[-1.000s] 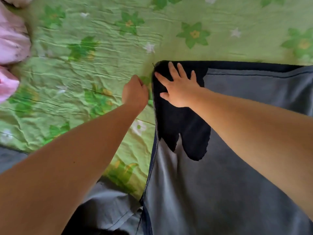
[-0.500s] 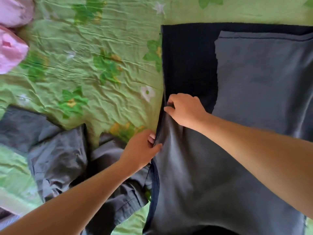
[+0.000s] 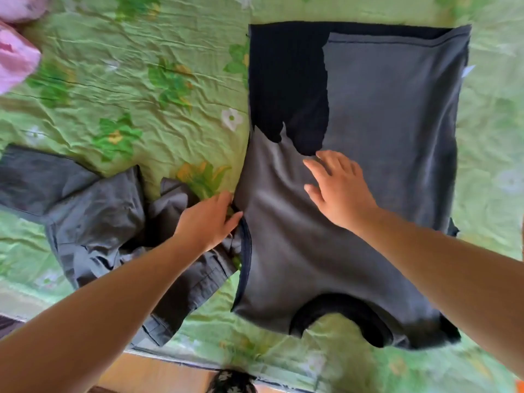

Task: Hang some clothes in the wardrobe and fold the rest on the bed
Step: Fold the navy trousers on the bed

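Bare left hand (image 3: 208, 222) & bare right hand (image 3: 340, 191); both slim forearms uncovered up to frame edge.

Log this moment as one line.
stage: folding grey T-shirt on bed | left hand: pinches shirt's left edge | right hand: rests flat on shirt | beside: crumpled grey garment

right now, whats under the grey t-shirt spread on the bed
The green floral bedsheet shows round the grey t-shirt, so it lies on that. The crumpled grey trousers meet its left edge by the left hand; whether they reach underneath is covered.
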The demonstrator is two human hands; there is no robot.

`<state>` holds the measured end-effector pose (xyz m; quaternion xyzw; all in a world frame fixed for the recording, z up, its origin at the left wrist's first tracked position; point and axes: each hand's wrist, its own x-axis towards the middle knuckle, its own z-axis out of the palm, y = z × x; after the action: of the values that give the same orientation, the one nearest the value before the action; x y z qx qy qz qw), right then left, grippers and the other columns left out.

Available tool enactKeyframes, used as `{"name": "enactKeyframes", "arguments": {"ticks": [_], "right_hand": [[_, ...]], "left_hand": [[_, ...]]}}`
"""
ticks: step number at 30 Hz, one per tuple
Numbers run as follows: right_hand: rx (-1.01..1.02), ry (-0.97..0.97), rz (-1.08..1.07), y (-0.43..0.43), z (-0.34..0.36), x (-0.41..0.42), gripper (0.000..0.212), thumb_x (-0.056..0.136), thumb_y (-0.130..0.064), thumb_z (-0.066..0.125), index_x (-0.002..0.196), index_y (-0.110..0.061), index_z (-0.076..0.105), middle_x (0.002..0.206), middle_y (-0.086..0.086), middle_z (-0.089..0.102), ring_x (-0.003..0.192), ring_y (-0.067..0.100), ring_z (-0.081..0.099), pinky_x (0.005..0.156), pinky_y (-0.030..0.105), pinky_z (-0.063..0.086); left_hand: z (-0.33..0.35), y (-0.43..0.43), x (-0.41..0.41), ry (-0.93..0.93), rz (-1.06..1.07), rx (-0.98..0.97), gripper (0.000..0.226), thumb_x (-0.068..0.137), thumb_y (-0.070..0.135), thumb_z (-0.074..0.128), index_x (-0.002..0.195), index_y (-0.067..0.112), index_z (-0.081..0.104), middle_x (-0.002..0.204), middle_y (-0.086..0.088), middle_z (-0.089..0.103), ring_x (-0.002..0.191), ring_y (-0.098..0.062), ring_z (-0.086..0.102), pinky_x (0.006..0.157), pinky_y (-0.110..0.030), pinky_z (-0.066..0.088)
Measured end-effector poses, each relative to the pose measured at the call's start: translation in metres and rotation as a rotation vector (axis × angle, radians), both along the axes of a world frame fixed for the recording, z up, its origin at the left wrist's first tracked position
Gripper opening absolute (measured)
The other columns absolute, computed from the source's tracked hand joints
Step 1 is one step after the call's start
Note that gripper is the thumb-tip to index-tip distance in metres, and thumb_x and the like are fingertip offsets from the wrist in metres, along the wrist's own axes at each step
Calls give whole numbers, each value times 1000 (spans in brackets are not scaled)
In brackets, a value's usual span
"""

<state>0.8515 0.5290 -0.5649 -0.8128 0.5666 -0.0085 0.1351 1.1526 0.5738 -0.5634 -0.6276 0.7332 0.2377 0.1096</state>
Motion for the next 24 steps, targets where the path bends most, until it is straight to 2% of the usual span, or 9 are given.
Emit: {"name": "enactKeyframes", "arguments": {"ticks": [4,8,11,14,18,21,23,24], "right_hand": [[131,180,-29,89,1,-77,50,99,-43,40,135,-13,57,135,16,52,124,38,49,96,51,43],[212,280,-117,166,10,-113,51,91,-47,41,122,-13,63,122,16,53,108,39,51,84,49,42],[277,307,-84,218,16,-120,57,89,-54,41,120,-13,66,112,15,58,98,38,56,79,48,45],[366,325,-65,251,22,-124,70,88,-65,37,127,-13,63,114,14,60,102,37,59,82,49,46],[394,324,-68,262,25,-126,81,85,-75,35,136,-15,55,125,17,58,112,39,58,92,54,47],[382,340,12,262,26,-126,82,78,-78,49,133,-18,49,125,22,56,113,43,56,93,60,46],[408,368,58,264,25,-126,82,72,-71,70,132,-18,52,130,25,53,117,44,52,95,61,44],[420,378,69,266,26,-126,80,69,-62,78,132,-18,55,132,26,51,118,44,51,96,61,44]], "left_hand": [[3,33,23,-227,-229,11,43,98,58,41,120,22,50,115,0,59,102,-26,63,67,-37,50],[13,53,12,-370,-207,-92,29,94,37,61,114,15,61,103,-11,64,94,-35,62,71,-47,48],[16,68,5,-452,-233,-78,13,93,22,62,106,18,64,96,-9,65,93,-35,59,80,-49,39],[20,73,15,-531,-242,-81,15,81,2,65,93,10,65,82,-13,67,84,-35,61,81,-49,39],[36,63,53,-674,-92,-50,16,89,6,53,99,9,65,91,-14,71,93,-36,65,92,-47,39],[49,52,75,-715,54,-84,23,90,9,50,110,6,61,105,-22,68,103,-44,60,95,-54,42],[54,52,61,-594,113,-178,31,88,9,53,119,5,55,112,-28,59,104,-49,55,89,-60,43],[56,57,47,-508,73,-244,36,88,9,55,124,7,53,116,-27,55,106,-48,53,88,-61,43]]}}
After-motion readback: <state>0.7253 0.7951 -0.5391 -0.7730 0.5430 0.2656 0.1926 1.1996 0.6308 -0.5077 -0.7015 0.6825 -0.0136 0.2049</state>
